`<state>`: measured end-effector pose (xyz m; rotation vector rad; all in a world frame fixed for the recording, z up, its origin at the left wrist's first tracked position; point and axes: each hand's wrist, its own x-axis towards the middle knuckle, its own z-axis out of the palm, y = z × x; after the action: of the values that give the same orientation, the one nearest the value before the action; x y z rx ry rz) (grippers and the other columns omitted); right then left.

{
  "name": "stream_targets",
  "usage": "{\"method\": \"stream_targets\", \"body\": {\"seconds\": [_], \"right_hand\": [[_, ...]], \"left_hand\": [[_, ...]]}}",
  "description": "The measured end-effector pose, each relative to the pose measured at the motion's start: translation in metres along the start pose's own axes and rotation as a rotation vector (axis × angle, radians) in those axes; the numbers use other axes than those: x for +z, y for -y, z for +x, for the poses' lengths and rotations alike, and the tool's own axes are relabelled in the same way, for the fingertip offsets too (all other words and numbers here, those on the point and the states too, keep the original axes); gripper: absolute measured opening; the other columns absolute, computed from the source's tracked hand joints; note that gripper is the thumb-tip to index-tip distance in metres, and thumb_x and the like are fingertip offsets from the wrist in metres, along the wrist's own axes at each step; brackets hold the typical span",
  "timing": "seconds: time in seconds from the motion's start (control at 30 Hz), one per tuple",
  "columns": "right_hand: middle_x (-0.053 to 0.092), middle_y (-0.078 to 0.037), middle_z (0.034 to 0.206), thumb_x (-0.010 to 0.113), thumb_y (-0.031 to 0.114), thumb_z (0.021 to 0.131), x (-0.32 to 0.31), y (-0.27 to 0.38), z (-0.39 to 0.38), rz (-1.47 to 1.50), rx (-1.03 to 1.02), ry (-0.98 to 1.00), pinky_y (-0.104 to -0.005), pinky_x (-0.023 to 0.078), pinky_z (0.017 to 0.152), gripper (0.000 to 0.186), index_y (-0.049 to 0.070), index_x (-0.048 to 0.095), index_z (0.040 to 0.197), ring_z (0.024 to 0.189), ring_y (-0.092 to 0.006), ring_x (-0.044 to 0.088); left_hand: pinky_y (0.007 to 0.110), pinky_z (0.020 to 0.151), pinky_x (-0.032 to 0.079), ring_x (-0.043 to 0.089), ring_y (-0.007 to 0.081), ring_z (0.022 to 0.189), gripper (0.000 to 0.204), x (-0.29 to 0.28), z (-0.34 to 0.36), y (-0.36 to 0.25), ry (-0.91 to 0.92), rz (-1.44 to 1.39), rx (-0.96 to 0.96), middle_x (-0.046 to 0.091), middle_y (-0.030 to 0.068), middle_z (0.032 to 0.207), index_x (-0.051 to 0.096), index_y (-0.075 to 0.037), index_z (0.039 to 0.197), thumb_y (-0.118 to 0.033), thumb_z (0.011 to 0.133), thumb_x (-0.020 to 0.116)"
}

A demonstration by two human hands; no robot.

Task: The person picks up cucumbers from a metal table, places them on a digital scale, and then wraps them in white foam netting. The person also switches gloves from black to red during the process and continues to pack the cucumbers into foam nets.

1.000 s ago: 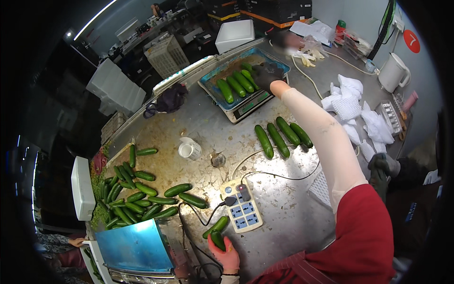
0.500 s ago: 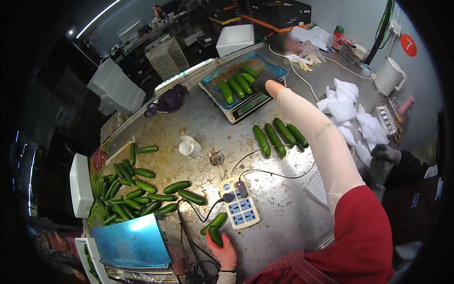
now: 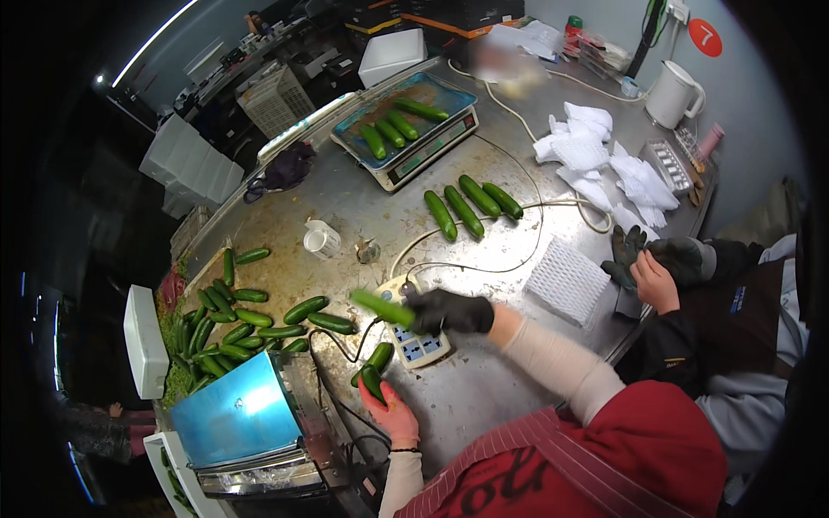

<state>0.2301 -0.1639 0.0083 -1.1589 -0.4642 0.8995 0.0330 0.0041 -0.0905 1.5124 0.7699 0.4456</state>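
Note:
In my right hand (image 3: 445, 312), which wears a black glove, a green cucumber (image 3: 380, 306) is gripped by one end, above the power strip (image 3: 425, 349); it is blurred by motion. My left hand (image 3: 395, 416), in a pink glove, is closed around another cucumber (image 3: 372, 382) near the table's front. One more cucumber (image 3: 379, 355) touches it from behind. Several cucumbers lie in the blue tray of a weighing scale (image 3: 471, 110), one turned crosswise. A short row of cucumbers (image 3: 474, 197) rests on the metal table, and a loose heap of cucumbers (image 3: 235, 351) is at the left.
A blue-topped machine (image 3: 233, 401) stands at the front left. White foam nets (image 3: 580, 147), a white mesh stack (image 3: 567, 281) and a kettle (image 3: 675, 95) are on the right. Cables cross the table near a white cup (image 3: 321, 239). A co-worker's hands (image 3: 654, 281) are at the right edge.
My right hand has come back from the scale to near my left hand, bringing a cucumber. The scale tray holds fewer cucumbers. The co-worker's hands have come further into view.

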Motion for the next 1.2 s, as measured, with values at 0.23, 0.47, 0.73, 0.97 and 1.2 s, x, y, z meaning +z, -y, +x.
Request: {"method": "stream_targets", "body": {"seconds": [0.23, 0.47, 0.73, 0.97, 1.2], "right_hand": [[0.057, 0.002, 0.075, 0.065, 0.022, 0.087, 0.058, -0.071, -0.032, 0.182, 0.189, 0.145, -0.0213, 0.038, 0.052, 0.024, 0.004, 0.062, 0.104, 0.058, -0.005, 0.047], [0.058, 0.001, 0.074, 0.065, 0.019, 0.085, 0.057, -0.087, -0.041, 0.169, 0.238, -0.023, -0.0205, 0.037, 0.049, 0.023, 0.005, 0.061, 0.102, 0.053, -0.0048, 0.046], [0.062, -0.007, 0.089, 0.072, 0.019, 0.082, 0.066, -0.098, -0.034, -0.16, 0.217, -0.121, -0.0291, 0.047, 0.064, 0.045, -0.004, 0.055, 0.117, 0.074, -0.0126, 0.056], [0.063, -0.013, 0.102, 0.073, 0.02, 0.083, 0.088, -0.087, -0.021, -0.423, 0.021, -0.242, -0.0332, 0.051, 0.076, 0.062, -0.003, 0.045, 0.133, 0.086, -0.0188, 0.06], [0.061, -0.028, 0.109, 0.06, 0.032, 0.088, 0.097, -0.07, 0.004, -0.954, 0.163, -0.03, -0.0494, 0.05, 0.081, 0.047, 0.001, 0.047, 0.121, 0.099, -0.0452, 0.061]], "left_hand": [[0.032, 0.106, 0.034, 0.044, 0.021, 0.125, 0.053, 0.006, -0.001, -0.006, 0.049, -0.096, 0.182, 0.045, 0.0118, 0.139, 0.031, -0.005, 0.148, -0.01, 0.1, 0.052], [0.033, 0.111, 0.029, 0.039, 0.0236, 0.134, 0.058, 0.009, -0.003, -0.012, 0.052, 0.101, 0.279, 0.038, 0.0135, 0.148, 0.028, -0.005, 0.15, -0.006, 0.098, 0.052], [0.034, 0.107, 0.034, 0.046, 0.0287, 0.127, 0.054, 0.002, -0.004, -0.007, -0.04, 0.341, 0.375, 0.045, 0.0181, 0.142, 0.032, -0.003, 0.149, -0.014, 0.099, 0.051], [0.039, 0.099, 0.042, 0.051, 0.0362, 0.115, 0.049, -0.001, -0.003, -0.011, -0.167, 0.188, 0.322, 0.045, 0.0203, 0.135, 0.043, -0.007, 0.143, -0.01, 0.096, 0.055], [0.042, 0.105, 0.038, 0.045, 0.0403, 0.125, 0.046, 0.001, 0.002, -0.026, -0.181, 0.502, 0.47, 0.043, 0.0217, 0.141, 0.046, 0.0, 0.138, -0.013, 0.095, 0.056]]}}
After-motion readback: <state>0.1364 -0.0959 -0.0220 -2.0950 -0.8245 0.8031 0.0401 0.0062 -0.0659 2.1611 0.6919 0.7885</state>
